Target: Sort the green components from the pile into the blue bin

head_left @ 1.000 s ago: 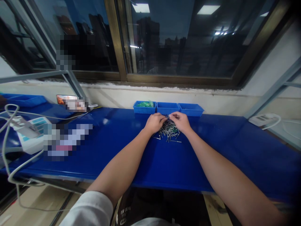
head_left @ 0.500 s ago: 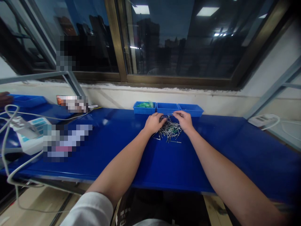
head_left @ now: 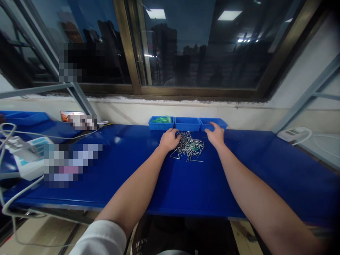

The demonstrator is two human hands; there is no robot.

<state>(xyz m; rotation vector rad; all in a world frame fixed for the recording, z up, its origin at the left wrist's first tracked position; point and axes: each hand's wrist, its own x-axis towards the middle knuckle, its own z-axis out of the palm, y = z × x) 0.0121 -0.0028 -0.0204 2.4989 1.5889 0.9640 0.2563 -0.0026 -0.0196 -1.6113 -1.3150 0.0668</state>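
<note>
A pile of thin metal rivets point(head_left: 189, 146) lies on the blue tabletop, with something green among them. My left hand point(head_left: 170, 139) rests against the pile's left side, its fingers curled at the rivets; what they hold, if anything, is too small to make out. To the right of the pile, my right hand point(head_left: 215, 134) is open, thumb and fingers apart, in front of the right blue bin point(head_left: 221, 126). One rivet lies on the table just left of my right thumb. A single rivet point(head_left: 197, 161) lies at the pile's front edge.
Behind the pile stand a middle blue bin point(head_left: 187, 124) and a left blue bin point(head_left: 155, 126) holding green plastic. Farther left are a white device point(head_left: 32, 170) with cables, a phone point(head_left: 69, 116) and another blue tray point(head_left: 32, 118). A white box point(head_left: 292, 134) sits at right.
My right hand has moved right, away from the pile, and its fingers have opened from a pinch. My left hand stays at the pile's left side. The view has shifted slightly.
</note>
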